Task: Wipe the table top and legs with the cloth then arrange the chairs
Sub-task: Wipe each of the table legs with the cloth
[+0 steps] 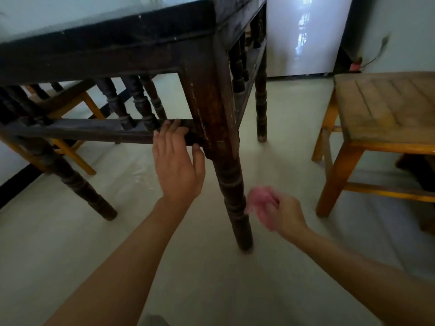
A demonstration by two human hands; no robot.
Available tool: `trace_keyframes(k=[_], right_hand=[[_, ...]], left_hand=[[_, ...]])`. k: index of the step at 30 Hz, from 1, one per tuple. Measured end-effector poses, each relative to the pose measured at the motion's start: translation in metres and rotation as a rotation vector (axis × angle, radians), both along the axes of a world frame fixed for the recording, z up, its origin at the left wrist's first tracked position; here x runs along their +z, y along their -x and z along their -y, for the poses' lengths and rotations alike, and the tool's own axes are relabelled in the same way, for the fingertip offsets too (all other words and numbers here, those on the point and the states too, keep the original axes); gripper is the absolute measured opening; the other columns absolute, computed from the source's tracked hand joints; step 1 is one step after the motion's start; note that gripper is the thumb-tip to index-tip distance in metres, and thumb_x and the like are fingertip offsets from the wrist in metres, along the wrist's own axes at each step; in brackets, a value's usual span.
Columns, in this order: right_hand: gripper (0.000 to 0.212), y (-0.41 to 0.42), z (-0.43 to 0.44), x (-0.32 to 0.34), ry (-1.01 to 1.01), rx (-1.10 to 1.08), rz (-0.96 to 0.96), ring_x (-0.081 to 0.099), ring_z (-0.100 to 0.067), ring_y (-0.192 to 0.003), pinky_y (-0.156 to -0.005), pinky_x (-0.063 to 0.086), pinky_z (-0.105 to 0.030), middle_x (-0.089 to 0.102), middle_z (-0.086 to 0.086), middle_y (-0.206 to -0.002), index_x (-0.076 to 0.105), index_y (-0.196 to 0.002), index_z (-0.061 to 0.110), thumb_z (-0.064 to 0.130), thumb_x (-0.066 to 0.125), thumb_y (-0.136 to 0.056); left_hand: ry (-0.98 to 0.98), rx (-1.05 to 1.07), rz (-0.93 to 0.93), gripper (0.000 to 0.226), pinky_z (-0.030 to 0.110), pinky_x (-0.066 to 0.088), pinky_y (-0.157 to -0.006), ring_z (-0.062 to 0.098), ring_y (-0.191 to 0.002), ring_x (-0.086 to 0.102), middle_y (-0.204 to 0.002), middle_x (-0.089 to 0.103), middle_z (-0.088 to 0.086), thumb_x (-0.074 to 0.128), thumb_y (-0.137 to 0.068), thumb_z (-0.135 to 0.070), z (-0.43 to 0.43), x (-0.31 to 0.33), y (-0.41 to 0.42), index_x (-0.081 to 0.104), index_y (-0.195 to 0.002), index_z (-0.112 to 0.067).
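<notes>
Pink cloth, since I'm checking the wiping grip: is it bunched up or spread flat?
Bunched up. The pink cloth is a blurred wad gripped in the right hand beside the table leg; no flat part shows.

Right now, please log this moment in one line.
stage: leg wipe | left grip: holds dark wooden table rail | right grip: holds pink cloth beside dark turned table leg

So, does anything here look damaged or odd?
The near table leg looks worn: pale scuffs and chipped finish run along its corners. The table top's edge has small white nicks.
</notes>
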State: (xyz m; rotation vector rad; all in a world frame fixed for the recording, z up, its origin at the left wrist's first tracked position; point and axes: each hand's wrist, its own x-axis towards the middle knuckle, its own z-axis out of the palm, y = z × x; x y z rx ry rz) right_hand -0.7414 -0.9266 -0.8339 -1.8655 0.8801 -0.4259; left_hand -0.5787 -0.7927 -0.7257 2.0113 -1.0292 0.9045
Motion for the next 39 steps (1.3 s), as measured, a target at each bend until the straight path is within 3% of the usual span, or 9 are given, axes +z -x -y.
trace_keyframes(k=[5,8,11,17,22,27,31,36,39], right_hand=[[0.026,-0.068,-0.011,0.05,0.089,-0.175,0.433,0.062,-0.02,-0.11,-0.089,0.055,-0.027,0.063,-0.001,-0.11,0.061,-0.122,0.013,0.012,0.043,-0.102],[0.044,-0.039,-0.06,-0.004,0.494,0.055,0.57,0.056,-0.01,-0.119,-0.101,0.048,-0.021,0.057,-0.003,-0.136,0.044,-0.145,0.017,0.014,0.043,-0.101],[0.028,0.003,-0.054,-0.07,0.726,0.429,0.54,0.065,-0.007,-0.106,-0.091,0.056,-0.031,0.069,-0.005,-0.119,0.068,-0.121,0.013,0.009,0.054,-0.096],[0.022,-0.04,0.002,0.007,0.19,-0.281,0.633,0.057,0.0,-0.072,-0.06,0.05,-0.019,0.061,0.005,-0.084,0.066,-0.113,0.018,0.011,0.05,-0.099],[0.043,-0.023,-0.05,-0.056,0.541,0.2,0.558,0.057,-0.012,-0.12,-0.099,0.051,-0.027,0.051,0.0,-0.146,0.047,-0.143,0.028,0.029,0.044,-0.1],[0.026,0.014,0.014,-0.096,0.228,-0.164,0.223,0.065,-0.011,-0.093,-0.082,0.055,-0.02,0.07,-0.001,-0.108,0.07,-0.115,0.025,0.012,0.059,-0.095],[0.04,-0.047,0.019,-0.027,-0.054,-0.253,0.441,0.057,-0.024,-0.117,-0.099,0.052,-0.045,0.054,-0.007,-0.132,0.053,-0.136,0.018,0.005,0.05,-0.098],[0.047,-0.02,-0.067,-0.091,0.226,0.04,0.478,0.059,-0.01,-0.115,-0.094,0.048,-0.019,0.052,0.003,-0.144,0.049,-0.143,0.024,0.026,0.053,-0.097],[0.034,0.008,-0.042,-0.133,0.238,0.061,0.25,0.069,-0.012,-0.096,-0.079,0.05,-0.013,0.071,0.014,-0.112,0.073,-0.106,0.039,0.011,0.064,-0.089]], left_hand=[[0.112,0.002,0.037,0.031,0.056,0.03,-0.108,0.036,-0.124,0.047,-0.122,0.057,0.017,0.055,-0.085,-0.008,0.01,-0.01,-0.007,0.055,-0.114,0.002],[0.13,-0.006,0.08,0.031,0.056,0.035,-0.103,0.035,-0.121,0.048,-0.119,0.057,0.016,0.055,-0.085,-0.008,0.009,-0.015,-0.013,0.056,-0.114,0.001],[0.12,-0.003,0.098,0.033,0.054,0.034,-0.105,0.035,-0.125,0.045,-0.123,0.056,0.016,0.053,-0.087,-0.009,0.007,-0.018,-0.015,0.054,-0.118,0.0],[0.126,0.028,0.023,0.044,0.034,0.018,-0.119,0.026,-0.143,0.025,-0.147,0.039,0.013,0.046,-0.094,-0.013,0.002,-0.026,-0.001,0.044,-0.137,-0.006],[0.162,0.067,0.001,0.046,0.04,0.025,-0.117,0.029,-0.142,0.027,-0.15,0.033,0.016,0.046,-0.093,-0.013,0.006,-0.033,0.011,0.042,-0.139,-0.006],[-0.07,0.064,-0.096,0.04,0.042,0.035,-0.11,0.024,-0.134,0.04,-0.146,0.041,0.008,0.049,-0.097,-0.024,-0.016,-0.071,0.03,0.046,-0.136,-0.014],[-0.15,0.028,-0.244,0.04,0.043,0.05,-0.097,0.022,-0.118,0.055,-0.139,0.049,0.002,0.046,-0.098,-0.033,-0.013,-0.088,0.03,0.042,-0.136,-0.023],[-0.159,-0.067,-0.208,0.043,0.032,0.05,-0.078,0.025,-0.1,0.063,-0.13,0.054,0.009,0.05,-0.097,-0.026,0.003,-0.092,0.042,0.038,-0.137,-0.016],[-0.251,-0.116,-0.078,0.05,0.034,0.053,-0.076,0.028,-0.1,0.063,-0.141,0.043,0.014,0.052,-0.097,-0.024,0.002,-0.103,0.042,0.033,-0.142,-0.02]])
